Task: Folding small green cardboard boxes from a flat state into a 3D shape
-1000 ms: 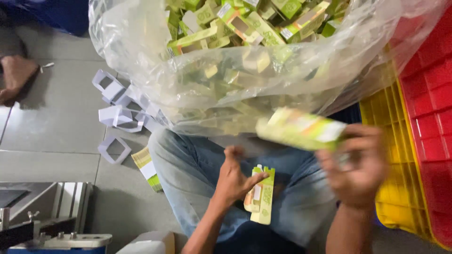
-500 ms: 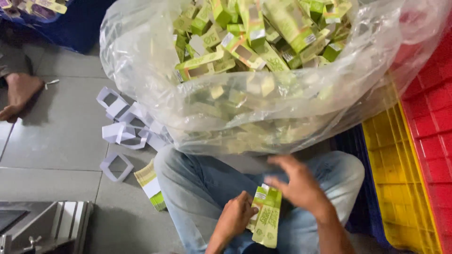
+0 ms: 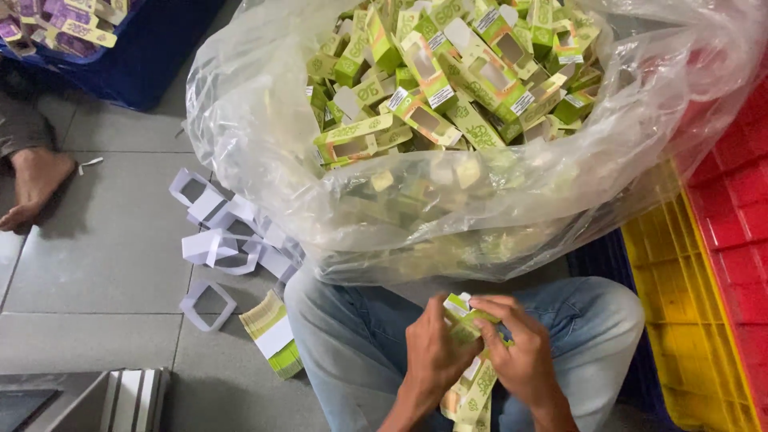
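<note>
Fingers of both the left hand and the right hand pinch a flat green carton blank between them, low over the person's lap, its upper end at the fingertips and its lower end running off the near edge. Just beyond, a clear plastic bag of folded green cartons bulges against the knees. Yellow and red crates wall the right; grey floor with white offcuts lies open left.
</note>
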